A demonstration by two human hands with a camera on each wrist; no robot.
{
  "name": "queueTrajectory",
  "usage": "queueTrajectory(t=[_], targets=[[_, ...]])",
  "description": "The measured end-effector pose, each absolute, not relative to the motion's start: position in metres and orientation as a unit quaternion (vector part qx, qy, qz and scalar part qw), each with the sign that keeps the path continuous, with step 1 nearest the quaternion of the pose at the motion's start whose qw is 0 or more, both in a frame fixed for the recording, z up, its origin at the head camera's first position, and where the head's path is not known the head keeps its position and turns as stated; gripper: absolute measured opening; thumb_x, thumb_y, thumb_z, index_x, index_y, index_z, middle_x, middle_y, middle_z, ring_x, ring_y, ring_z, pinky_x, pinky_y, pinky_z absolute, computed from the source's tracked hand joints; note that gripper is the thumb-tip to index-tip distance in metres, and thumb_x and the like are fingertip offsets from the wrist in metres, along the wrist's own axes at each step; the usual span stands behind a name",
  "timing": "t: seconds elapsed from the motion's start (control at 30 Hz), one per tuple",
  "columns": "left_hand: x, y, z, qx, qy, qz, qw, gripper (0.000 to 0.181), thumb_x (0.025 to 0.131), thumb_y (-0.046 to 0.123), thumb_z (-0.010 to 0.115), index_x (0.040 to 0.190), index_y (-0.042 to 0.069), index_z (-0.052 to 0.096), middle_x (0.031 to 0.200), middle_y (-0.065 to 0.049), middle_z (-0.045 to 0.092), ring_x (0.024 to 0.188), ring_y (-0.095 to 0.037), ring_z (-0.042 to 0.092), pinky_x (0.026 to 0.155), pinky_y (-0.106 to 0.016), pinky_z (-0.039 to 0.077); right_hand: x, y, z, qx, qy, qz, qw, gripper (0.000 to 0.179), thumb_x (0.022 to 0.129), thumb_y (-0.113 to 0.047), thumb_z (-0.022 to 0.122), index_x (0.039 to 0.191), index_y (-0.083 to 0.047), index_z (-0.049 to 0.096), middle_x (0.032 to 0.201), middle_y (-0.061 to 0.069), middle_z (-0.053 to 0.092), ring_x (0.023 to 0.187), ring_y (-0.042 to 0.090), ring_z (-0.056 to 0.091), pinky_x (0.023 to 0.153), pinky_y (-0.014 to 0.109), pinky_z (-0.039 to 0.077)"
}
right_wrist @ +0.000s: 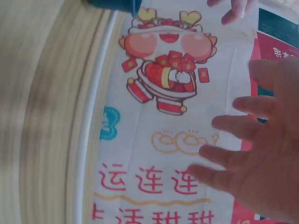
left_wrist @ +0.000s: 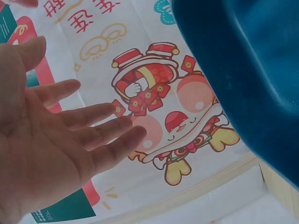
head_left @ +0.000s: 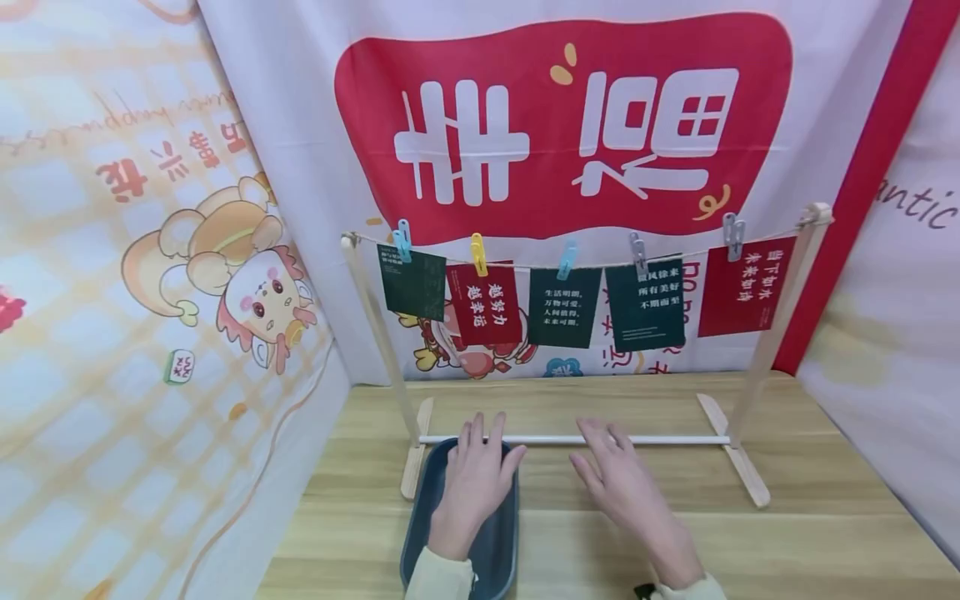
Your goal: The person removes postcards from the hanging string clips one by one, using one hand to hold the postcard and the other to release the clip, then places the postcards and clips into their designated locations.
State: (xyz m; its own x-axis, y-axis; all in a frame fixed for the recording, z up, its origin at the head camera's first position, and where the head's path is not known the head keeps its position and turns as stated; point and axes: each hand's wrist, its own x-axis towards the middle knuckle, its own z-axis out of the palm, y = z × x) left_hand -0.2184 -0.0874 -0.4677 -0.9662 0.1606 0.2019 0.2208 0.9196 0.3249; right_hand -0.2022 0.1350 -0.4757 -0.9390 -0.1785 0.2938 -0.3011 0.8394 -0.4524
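My left hand (head_left: 476, 479) hovers above a dark blue tray (head_left: 498, 546), fingers extended, gripping nothing. To its right, my right hand (head_left: 628, 482) is held over the wooden table, likewise with spread fingers and nothing in them. Behind both hands, several cards hang from a string on a wooden frame. From left to right they are a green card (head_left: 412, 282), a red card (head_left: 483, 308), a green card (head_left: 564, 308), another green card (head_left: 647, 308) and a red card (head_left: 746, 287). The wrist views show the left palm (left_wrist: 42, 140) and right palm (right_wrist: 266, 158) bare.
Clothespins, such as a yellow clothespin (head_left: 478, 255) and a blue clothespin (head_left: 567, 260), clip the cards to the string. A white crossbar (head_left: 540, 439) joins the frame's wooden feet (head_left: 746, 475). Printed cloth (head_left: 570, 125) hangs behind the wooden table (head_left: 585, 554) and at both sides.
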Motion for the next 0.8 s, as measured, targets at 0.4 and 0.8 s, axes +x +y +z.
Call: queueTrajectory(t=[0.4,0.8], targets=[[-0.222,-0.099,-0.451,-0.089,-0.968,-0.193,0.134,0.06,0.099,0.051,0.049,0.147,0.015,0.042,0.149,-0.023,0.043,0.134,-0.04,0.047,0.103,-0.06,0.044,-0.215,0.133,-0.462,0.095,-0.929,0.344,0.096,0.064,0.1,-0.057,0.039,0.148,-0.015,0.044,0.141,0.01,0.057,0.129,0.037,0.053,0.105,0.058,0.042],[-0.225,-0.111,-0.424,-0.086,-0.95,-0.189,0.231,0.052,0.097,0.04,0.058,0.137,0.006,0.052,0.125,-0.019,0.063,0.102,-0.034,0.067,0.079,-0.049,0.057,-0.222,0.117,-0.449,0.145,-0.903,0.385,0.122,0.047,0.1,-0.047,0.048,0.139,-0.021,0.054,0.11,-0.001,0.073,0.092,0.011,0.069,0.083,0.033,0.058]])
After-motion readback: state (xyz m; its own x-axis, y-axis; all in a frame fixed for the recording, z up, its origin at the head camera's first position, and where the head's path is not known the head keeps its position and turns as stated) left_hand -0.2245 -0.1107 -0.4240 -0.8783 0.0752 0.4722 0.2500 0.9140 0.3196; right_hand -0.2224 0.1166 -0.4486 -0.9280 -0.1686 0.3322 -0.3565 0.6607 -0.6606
